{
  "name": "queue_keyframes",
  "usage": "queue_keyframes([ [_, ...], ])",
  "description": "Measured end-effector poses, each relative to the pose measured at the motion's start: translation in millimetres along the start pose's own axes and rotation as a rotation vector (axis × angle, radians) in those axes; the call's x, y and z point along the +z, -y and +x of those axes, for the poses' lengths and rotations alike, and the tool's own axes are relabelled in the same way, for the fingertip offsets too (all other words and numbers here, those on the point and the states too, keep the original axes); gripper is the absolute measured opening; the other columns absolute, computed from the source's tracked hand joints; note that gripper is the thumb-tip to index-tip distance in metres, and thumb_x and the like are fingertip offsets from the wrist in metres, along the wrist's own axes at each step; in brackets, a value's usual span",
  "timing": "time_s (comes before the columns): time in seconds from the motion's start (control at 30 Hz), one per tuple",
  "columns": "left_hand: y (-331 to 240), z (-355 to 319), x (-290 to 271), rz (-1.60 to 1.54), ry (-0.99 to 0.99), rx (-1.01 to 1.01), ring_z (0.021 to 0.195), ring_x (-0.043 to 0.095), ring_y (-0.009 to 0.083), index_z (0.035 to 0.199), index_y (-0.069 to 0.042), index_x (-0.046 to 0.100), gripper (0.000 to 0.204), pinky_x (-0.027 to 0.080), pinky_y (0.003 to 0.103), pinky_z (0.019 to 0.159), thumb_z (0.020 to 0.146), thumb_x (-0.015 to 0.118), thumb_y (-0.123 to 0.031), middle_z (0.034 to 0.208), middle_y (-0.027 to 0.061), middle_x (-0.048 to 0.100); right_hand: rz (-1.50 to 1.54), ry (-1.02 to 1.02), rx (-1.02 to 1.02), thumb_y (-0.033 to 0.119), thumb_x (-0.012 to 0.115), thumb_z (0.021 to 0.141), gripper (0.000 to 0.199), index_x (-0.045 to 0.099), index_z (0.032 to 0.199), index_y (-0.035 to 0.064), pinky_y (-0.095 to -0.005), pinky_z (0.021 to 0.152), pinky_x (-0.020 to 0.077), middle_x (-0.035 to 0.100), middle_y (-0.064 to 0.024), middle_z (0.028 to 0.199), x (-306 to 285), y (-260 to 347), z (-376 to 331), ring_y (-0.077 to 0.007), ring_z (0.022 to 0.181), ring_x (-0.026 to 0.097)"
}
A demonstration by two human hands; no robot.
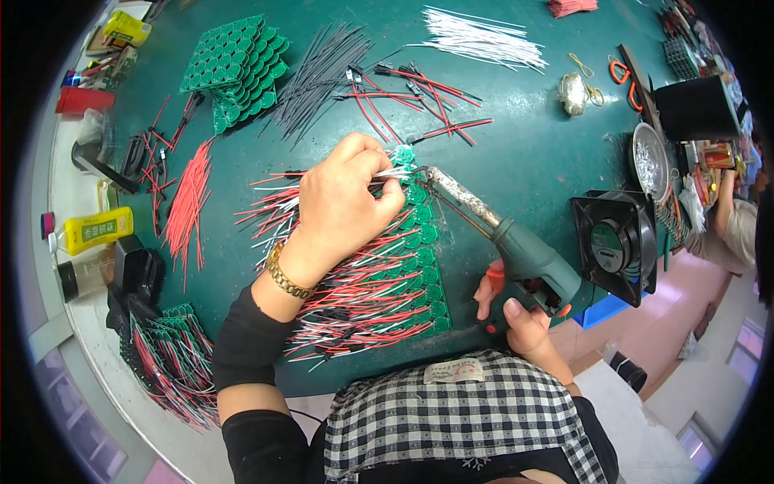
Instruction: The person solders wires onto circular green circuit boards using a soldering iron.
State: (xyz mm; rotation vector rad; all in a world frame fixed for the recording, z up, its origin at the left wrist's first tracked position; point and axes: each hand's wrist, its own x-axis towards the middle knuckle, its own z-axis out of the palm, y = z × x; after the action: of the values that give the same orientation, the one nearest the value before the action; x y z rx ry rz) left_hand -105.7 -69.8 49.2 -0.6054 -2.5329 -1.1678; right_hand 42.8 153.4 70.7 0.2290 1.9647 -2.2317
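My left hand (343,198), with a gold watch (286,272) on the wrist, is closed in a pinch on a white wire (393,173) at the upper end of a green circuit board panel (427,260). The panel is made of round boards in rows. Many red, white and black wires (355,298) fan out from it to the left. My right hand (524,323) grips a green soldering gun (532,258) from below, with orange covers on some fingers. The gun's hot tip (427,173) is at the board beside the pinched wire; whether it touches, I cannot tell.
Stacked green boards (234,68), black wires (322,77), white wires (484,39) and red wires (189,202) lie on the green table. A black fan (614,246) and a round metal dish (650,161) stand right. Wired boards (173,355) hang lower left. Another person's arm (724,206) shows far right.
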Motion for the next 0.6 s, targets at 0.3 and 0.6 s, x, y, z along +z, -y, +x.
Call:
queue_keyframes([
  [0.3, 1, -1, -2, 0.010, 0.034, 0.009, 0.057, 0.058, 0.0167, 0.075, -0.002, 0.061, 0.010, 0.047, 0.028, 0.053, 0.068, 0.067, -0.005, 0.087, 0.0048, 0.062, 0.110, 0.076, -0.083, 0.019, 0.056, 0.087, 0.046, 0.045, 0.127, -0.0025, -0.0326, 0.067, 0.0485, 0.060, -0.0150, 0.092, -7, -7, -2, -0.0193, 0.070, 0.058],
  [0.6, -7, -3, -5, -0.117, 0.020, -0.051, 0.059, 0.061, 0.0213, 0.074, -0.004, 0.061, 0.010, 0.049, 0.034, 0.054, 0.068, 0.069, -0.006, 0.097, 0.0056, 0.060, 0.094, -0.048, -0.013, 0.034, 0.065, 0.081, 0.058, 0.048, 0.122, -0.0022, -0.0308, 0.063, 0.0480, 0.061, -0.0168, 0.086, -5, 2, -11, -0.0200, 0.064, 0.059],
])
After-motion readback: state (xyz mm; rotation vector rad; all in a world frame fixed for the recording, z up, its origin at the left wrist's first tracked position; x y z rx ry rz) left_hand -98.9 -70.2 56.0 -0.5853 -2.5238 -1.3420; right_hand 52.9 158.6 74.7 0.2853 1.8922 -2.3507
